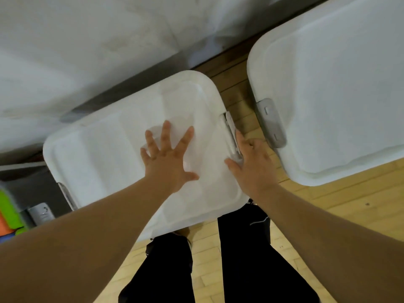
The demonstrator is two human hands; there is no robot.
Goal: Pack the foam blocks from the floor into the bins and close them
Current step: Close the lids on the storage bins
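Surroundings: wooden floor (328,204), white wall (87,40) with a dark baseboard (122,90) running behind the bins. The person stands over the middle bin; legs in black trousers (247,248) are close against its near edge.

Right bin: white lid (338,95) is on and its grey latch (272,123) lies flat against the lid's left edge. It stands near the middle bin with a strip of floor between them. Contents hidden by the lid.

Middle bin: white lid (109,149) is seated on top and the far side is close to the baseboard. Right-side latch (229,127) sits at the lid's edge; left-side latch (67,196) is partly seen at the opposite end. Contents hidden.

Far left edge: another grey latch (41,213), and beside it a green foam block (8,206) with an orange foam block (3,226) next to it. Whether these lie inside a bin cannot be told, as the edge is blurred.

Left hand (168,158): released, fingers spread wide and straight, palm flat on the middle of the middle bin's lid. It holds nothing.

Right hand (251,165): at the right-side latch. Thumb is stretched out onto the lid, index finger lies straight along the latch. The other fingers drop over the bin's side out of sight, so cannot tell whether it grasps the latch or only presses it
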